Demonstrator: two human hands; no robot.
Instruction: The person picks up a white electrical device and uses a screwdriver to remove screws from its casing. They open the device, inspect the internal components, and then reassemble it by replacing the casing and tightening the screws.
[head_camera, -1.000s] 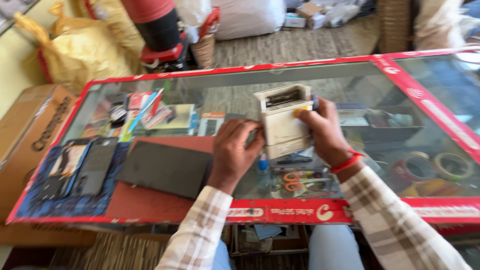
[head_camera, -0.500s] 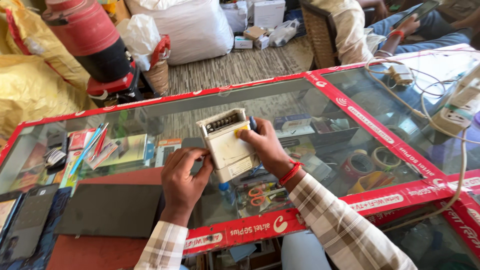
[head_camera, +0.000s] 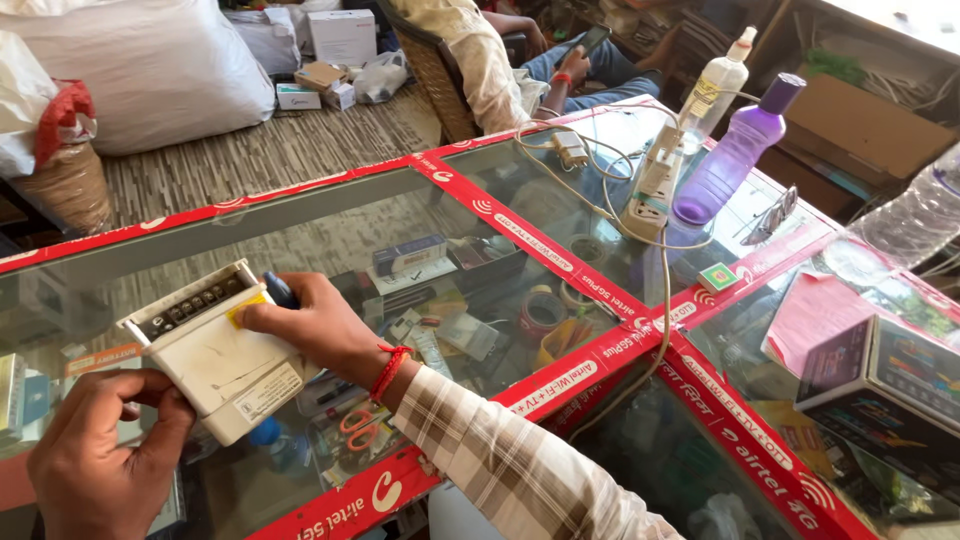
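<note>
A white boxy electrical unit (head_camera: 215, 355) with a row of dark terminals along its top edge rests tilted on the glass counter (head_camera: 500, 200). My left hand (head_camera: 100, 455) grips its lower left corner. My right hand (head_camera: 315, 330), with a red thread on the wrist, presses on its upper right side and holds a dark-handled tool (head_camera: 280, 290) next to a small yellow tag by the terminals.
A white power strip (head_camera: 650, 185) with cables, a purple bottle (head_camera: 730, 155) and a white spray bottle (head_camera: 720, 80) stand at the counter's far right. Boxes (head_camera: 880, 390) lie at the right. A seated person (head_camera: 510, 60) holds a phone beyond the counter.
The view has swung to the right, so the unit and both hands now sit at the lower left. Both hands keep their hold on the white unit.
</note>
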